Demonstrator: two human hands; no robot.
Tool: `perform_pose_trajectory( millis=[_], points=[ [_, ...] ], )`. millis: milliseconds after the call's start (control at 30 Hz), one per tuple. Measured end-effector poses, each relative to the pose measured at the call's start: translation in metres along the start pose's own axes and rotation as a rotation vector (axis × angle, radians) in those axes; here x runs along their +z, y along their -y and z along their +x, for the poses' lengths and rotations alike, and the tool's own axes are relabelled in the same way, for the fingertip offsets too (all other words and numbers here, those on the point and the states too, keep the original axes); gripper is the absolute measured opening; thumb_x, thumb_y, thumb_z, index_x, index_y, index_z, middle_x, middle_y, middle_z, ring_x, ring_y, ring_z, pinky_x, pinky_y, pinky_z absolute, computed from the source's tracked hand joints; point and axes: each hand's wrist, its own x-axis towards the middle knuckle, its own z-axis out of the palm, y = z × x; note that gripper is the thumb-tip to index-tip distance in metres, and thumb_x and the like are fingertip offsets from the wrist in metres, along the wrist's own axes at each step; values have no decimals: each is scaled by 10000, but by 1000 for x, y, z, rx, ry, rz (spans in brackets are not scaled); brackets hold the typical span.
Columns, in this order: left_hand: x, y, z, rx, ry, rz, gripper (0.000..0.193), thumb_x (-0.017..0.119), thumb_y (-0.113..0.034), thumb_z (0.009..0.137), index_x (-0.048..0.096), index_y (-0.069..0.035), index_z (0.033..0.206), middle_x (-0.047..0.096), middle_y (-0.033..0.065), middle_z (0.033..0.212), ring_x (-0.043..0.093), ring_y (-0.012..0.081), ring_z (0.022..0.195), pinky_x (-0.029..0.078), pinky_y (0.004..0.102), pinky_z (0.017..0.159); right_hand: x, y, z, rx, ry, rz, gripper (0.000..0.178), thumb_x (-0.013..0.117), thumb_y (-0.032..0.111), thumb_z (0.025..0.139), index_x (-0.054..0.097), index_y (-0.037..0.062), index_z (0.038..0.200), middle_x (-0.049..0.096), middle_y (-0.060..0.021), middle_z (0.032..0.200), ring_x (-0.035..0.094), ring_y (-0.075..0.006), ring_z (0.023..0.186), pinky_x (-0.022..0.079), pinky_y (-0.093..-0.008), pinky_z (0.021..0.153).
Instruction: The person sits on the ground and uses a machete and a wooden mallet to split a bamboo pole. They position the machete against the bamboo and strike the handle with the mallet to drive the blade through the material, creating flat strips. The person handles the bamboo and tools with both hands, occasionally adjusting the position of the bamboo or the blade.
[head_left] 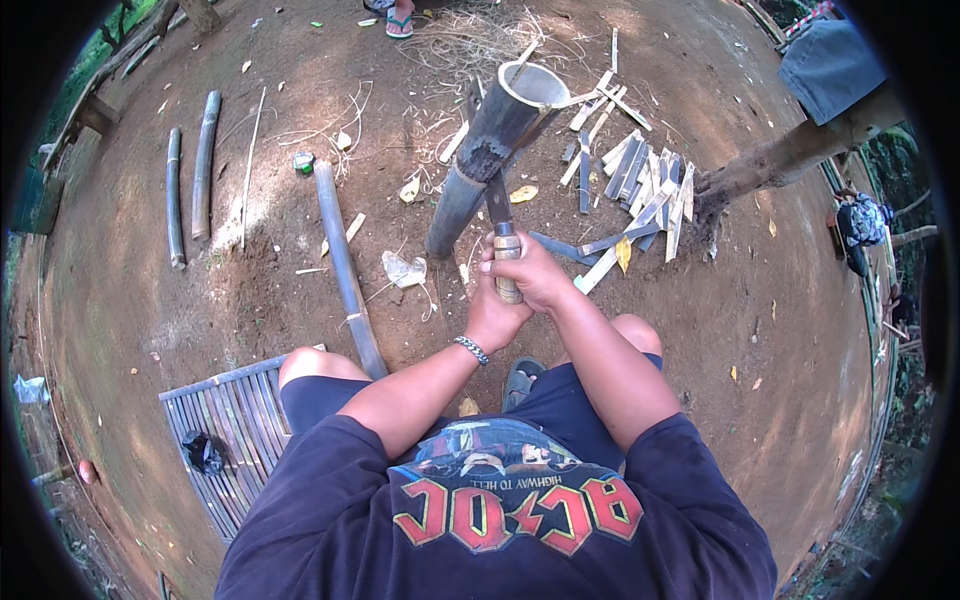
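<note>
Both my hands are closed around the wooden handle of a large knife [497, 203], out in front of my knees. My left hand [492, 318], with a chain bracelet at the wrist, grips low on the handle. Around its upper part wraps my right hand [541, 274]. The dark blade points away from me and meets the near side of a thick bamboo tube [460, 200]; how deep it goes in cannot be made out. That tube stands tilted on the dirt, its hollow pale end facing up.
Split bamboo pieces [640, 185] lie heaped at the right, near a slanting wooden post [780, 150]. A long bamboo pole [345, 265] lies left of my hands, beside a tape measure [304, 162]. A slatted bamboo panel [215, 400] is by my left leg. Another person's sandalled foot [399, 22] shows at the top.
</note>
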Motion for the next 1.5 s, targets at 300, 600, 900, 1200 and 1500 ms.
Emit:
perform_pose_trajectory(
  millis=[300,600,900,1200,1500],
  points=[
    [-26,9,1,-198,300,-102,769,896,-296,675,529,-25,1294,719,130,1104,706,244,1013,546,384,892,20,-9,-5,37,-152,72,293,733,-18,843,545,33,1062,606,-38,790,614,-133,640,504,-294,575],
    [-32,-9,2,-195,203,58,793,881,-350,692,502,-24,1308,709,182,1128,713,293,1022,552,401,877,21,-11,4,-6,-138,51,301,731,4,840,541,25,1072,601,-35,799,603,-134,629,506,-307,581],
    [-32,23,2,-221,258,-133,548,854,-253,695,602,-38,1131,733,130,980,724,245,901,555,371,806,41,8,-1,67,-43,80,343,787,64,854,549,54,1101,616,-16,836,632,-126,695,533,-278,662],
    [32,11,15,-199,297,-17,577,865,-340,670,633,-22,1093,742,177,967,735,313,892,562,404,789,-31,-5,5,90,-347,-84,133,689,21,862,581,57,931,598,-32,742,571,-121,560,473,-289,503],
    [114,23,32,-224,487,-195,613,841,-372,697,615,-11,1138,731,224,1026,720,369,953,559,426,848,-110,-5,1,154,-523,-309,139,659,24,822,571,22,930,598,-46,713,577,-151,543,474,-328,509]
  ],
)
